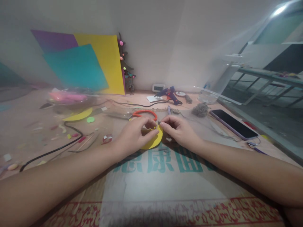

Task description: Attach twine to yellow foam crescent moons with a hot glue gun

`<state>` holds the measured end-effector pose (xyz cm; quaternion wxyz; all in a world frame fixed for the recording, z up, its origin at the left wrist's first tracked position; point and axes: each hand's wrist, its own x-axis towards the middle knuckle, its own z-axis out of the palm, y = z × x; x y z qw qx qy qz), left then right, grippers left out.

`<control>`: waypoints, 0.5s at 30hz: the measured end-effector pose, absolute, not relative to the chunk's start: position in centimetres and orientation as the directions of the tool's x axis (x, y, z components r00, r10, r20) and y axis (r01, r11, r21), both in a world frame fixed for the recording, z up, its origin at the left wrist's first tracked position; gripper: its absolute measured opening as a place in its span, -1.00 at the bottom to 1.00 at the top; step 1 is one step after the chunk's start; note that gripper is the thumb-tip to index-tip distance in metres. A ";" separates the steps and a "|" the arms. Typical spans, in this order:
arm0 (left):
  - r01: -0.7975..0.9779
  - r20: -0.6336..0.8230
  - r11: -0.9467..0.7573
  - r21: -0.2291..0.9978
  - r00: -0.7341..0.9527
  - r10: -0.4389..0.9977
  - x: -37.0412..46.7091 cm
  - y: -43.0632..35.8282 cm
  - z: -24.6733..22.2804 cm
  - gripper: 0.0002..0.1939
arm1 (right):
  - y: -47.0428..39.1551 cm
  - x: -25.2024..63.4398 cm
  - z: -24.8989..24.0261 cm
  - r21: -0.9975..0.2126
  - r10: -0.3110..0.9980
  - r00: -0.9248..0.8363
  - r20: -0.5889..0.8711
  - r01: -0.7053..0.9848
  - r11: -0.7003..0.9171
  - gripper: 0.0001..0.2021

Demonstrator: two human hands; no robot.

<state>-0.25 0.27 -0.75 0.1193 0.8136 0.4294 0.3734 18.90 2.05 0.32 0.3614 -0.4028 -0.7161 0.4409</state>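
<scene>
A rounded yellow piece of craft sheet [152,143] is held low over the table, its upper part covered by my fingers. My left hand [136,130] pinches it from the left, thumb lying across its face. At its upper right edge, the thumb and fingertips of my right hand [177,129] are closed together on it. A tiny dark bit shows between the two hands, too small to name. Just beyond my left hand lie scissors with orange handles [145,111]. Printed sheeting [151,183] with green characters spreads beneath both hands.
Behind stands a glue gun [169,94] with a red light; a black cable [54,146] curves along the left. Grey yarn [200,109] and a phone [233,124] lie right. Coloured sheets [104,63] lean on the wall. Yellow offcut [79,114] and scraps litter the left.
</scene>
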 end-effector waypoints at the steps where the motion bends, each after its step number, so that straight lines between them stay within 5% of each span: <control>1: 0.614 0.502 -0.608 0.503 0.366 0.784 -0.3 0.3 -0.7 -0.84 | 2.0 18.9 0.3 -0.927 0.898 -0.413 0.155 0.255 0.277 -0.79; 8: 0.694 0.506 -0.634 0.341 0.434 0.746 -0.2 0.0 -1.0 -0.43 | 2.4 19.2 0.1 -0.903 0.905 -0.360 0.227 0.272 0.334 -0.75; 15: 0.727 0.572 -0.665 0.171 0.477 0.668 -0.3 -0.4 -1.2 -0.62 | 2.4 19.4 0.1 -0.887 0.903 -0.329 0.276 0.275 0.371 -0.76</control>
